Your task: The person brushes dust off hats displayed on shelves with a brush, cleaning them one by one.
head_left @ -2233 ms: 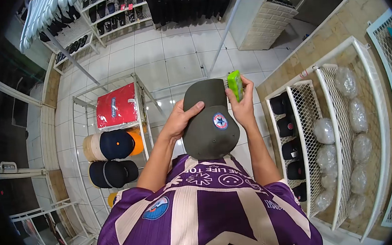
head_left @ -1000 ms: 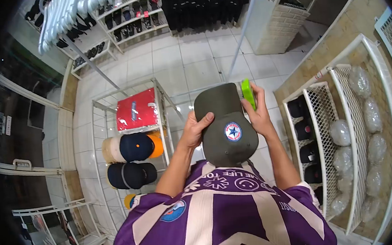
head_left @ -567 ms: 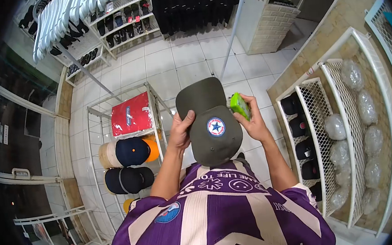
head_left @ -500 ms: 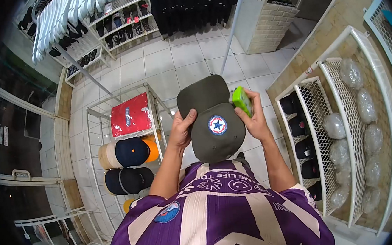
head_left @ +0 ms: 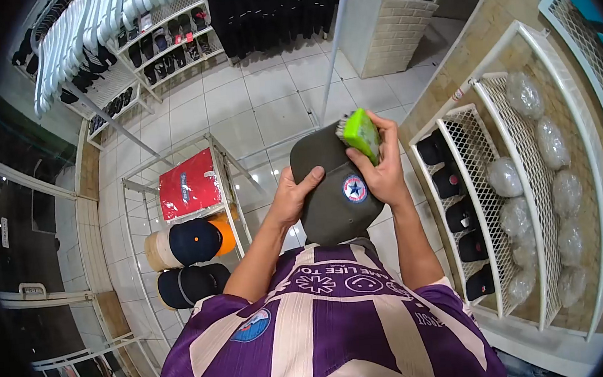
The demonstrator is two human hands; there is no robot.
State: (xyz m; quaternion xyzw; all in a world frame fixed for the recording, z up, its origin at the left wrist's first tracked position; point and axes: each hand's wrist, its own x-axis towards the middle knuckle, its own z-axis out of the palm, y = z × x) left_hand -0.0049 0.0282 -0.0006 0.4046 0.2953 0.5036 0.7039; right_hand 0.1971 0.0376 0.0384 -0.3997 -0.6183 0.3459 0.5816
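Note:
A dark olive baseball cap (head_left: 331,211) with a round white, red and blue star patch is held in front of my chest, its brim pointing away from me. My left hand (head_left: 293,193) grips the cap's left side, thumb on top near where brim and crown meet. In my right hand (head_left: 386,171) is a bright green brush (head_left: 362,134), its bristles facing left over the right part of the brim. Whether the bristles touch the fabric is hard to tell. The fingers behind the cap are hidden.
To the left, a white wire rack (head_left: 227,187) holds a red packaged item (head_left: 188,185) and several caps (head_left: 196,241). On the right, a white mesh shelf (head_left: 486,152) bears dark caps and plastic-wrapped bundles. White hangers (head_left: 92,42) and a brick-patterned counter (head_left: 392,36) stand farther off.
The brush has moved up and left from beside the cap to over its brim. The cap has tilted and shifted slightly right, and the camera view has shifted a little.

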